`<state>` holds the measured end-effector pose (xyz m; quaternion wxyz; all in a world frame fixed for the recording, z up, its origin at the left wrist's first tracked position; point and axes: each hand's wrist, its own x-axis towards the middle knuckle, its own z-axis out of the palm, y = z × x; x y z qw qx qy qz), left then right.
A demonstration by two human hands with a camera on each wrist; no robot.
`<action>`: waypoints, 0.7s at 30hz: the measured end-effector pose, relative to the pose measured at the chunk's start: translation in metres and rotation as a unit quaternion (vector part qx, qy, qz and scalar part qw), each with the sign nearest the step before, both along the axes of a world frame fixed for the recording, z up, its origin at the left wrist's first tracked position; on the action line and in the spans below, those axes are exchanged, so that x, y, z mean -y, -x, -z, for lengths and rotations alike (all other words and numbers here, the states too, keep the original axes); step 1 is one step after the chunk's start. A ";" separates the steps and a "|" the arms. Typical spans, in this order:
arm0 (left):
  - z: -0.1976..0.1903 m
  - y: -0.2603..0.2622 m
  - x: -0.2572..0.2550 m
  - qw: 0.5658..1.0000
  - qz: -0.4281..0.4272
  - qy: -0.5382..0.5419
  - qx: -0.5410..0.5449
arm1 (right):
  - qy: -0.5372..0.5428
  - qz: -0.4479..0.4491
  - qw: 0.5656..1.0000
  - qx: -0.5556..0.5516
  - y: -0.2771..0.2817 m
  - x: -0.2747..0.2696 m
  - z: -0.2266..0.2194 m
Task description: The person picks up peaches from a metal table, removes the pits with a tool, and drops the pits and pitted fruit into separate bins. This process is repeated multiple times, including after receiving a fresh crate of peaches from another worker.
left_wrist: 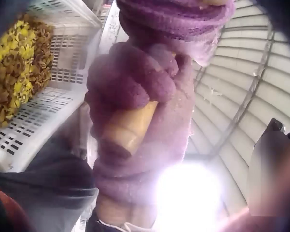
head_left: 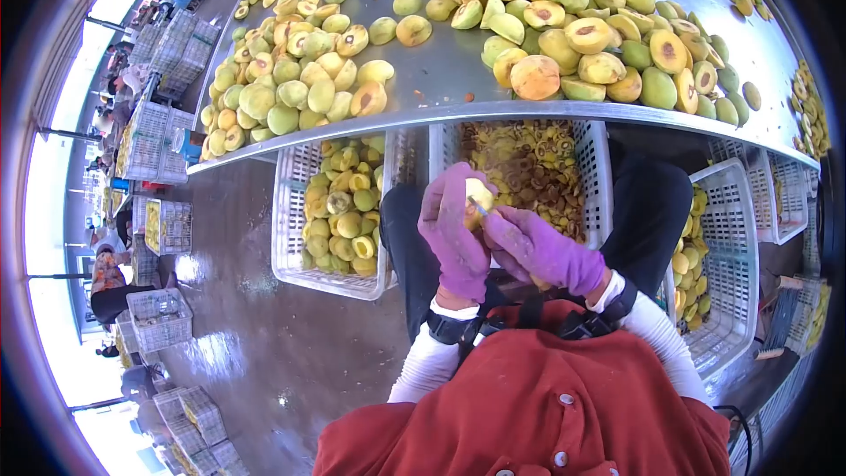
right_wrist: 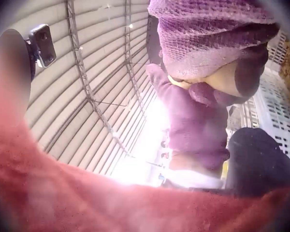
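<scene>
In a purple glove, my left hand holds a pale yellow peach up between fingers and thumb, above the lap. My right hand, gloved alike, grips a small knife whose blade touches the peach's near side. Its wooden handle sticks out below the curled right fingers in the left wrist view. From the right wrist, the handle shows under the right glove, with the left hand behind. Much of the peach is hidden by the left fingers.
A metal table ahead bears heaps of whole and halved peaches. Below its edge stand a crate of brown and yellow scraps between the knees, a crate of peach halves on the left, and another crate on the right.
</scene>
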<state>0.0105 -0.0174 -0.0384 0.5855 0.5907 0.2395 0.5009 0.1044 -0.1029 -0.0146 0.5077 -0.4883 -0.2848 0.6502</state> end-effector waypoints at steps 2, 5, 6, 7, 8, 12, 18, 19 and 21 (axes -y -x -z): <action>-0.001 -0.004 -0.002 0.980 0.008 0.195 0.049 | -0.011 -0.017 1.000 0.009 -0.005 -0.001 -0.004; 0.005 -0.008 -0.002 0.981 -0.095 -0.089 -0.145 | -0.014 -0.014 0.998 0.066 -0.006 0.000 0.001; 0.006 -0.009 -0.003 0.952 -0.137 -0.183 -0.203 | -0.001 -0.043 0.999 0.001 -0.008 0.000 0.000; 0.005 -0.007 -0.005 0.980 -0.094 -0.100 -0.146 | 0.011 -0.073 0.995 -0.065 -0.009 -0.001 -0.001; 0.004 -0.005 -0.007 0.995 -0.052 -0.016 -0.088 | 0.011 -0.074 0.995 -0.066 -0.009 0.000 0.001; -0.017 -0.004 -0.004 0.962 0.070 0.262 0.040 | 0.044 -0.127 0.905 -0.404 -0.013 0.001 0.009; 0.013 0.010 -0.027 0.907 0.015 0.409 0.098 | 0.036 -0.018 0.929 -0.368 -0.035 0.011 0.066; 0.016 0.020 -0.035 0.941 0.048 0.331 0.055 | 0.004 0.064 0.996 -0.066 -0.028 0.004 0.078; 0.009 0.024 -0.038 0.969 0.045 0.239 -0.051 | -0.032 0.149 0.959 0.241 -0.015 -0.008 0.074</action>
